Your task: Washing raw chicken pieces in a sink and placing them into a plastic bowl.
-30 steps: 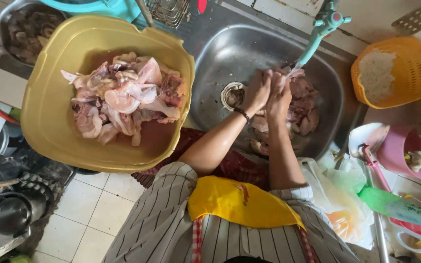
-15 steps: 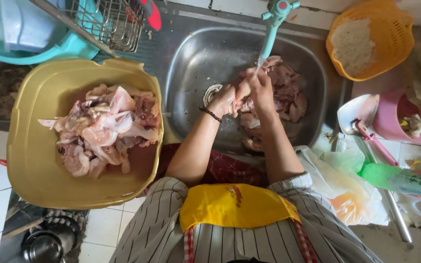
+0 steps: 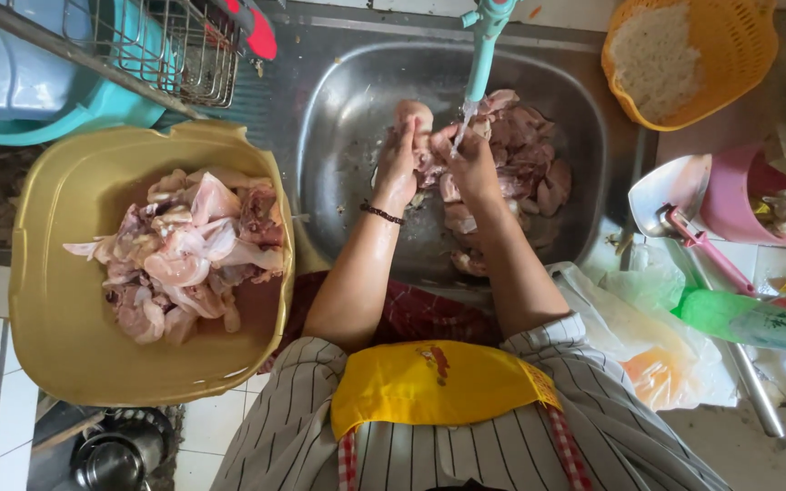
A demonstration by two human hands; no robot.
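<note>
Rinsing is the step in hand: the left hand (image 3: pixel 399 168) grips a pale chicken piece (image 3: pixel 413 116), fingers wrapped round it, holding it up beside the thin stream from the teal tap (image 3: pixel 482 50). The right hand (image 3: pixel 468 162) is curled on the same meat just beside the left, thumb and fingers working it under the water; how firmly it clasps I cannot tell. Below and to the right of both hands, more raw pieces (image 3: pixel 528 155) lie heaped in the steel sink (image 3: pixel 338 109). Well off to the left hand's side sits a yellow basin (image 3: pixel 56 336) piled with chicken, tilted on the sink's edge. By my reading, the next move calls for a firm grip on slippery meat and a clear lift across the rim to that basin. Hard to make out: the drain, covered by hands and meat; the right hand's fingertips, lost in the splash; and the wire rack (image 3: pixel 170 45), cut off at the top edge.
</note>
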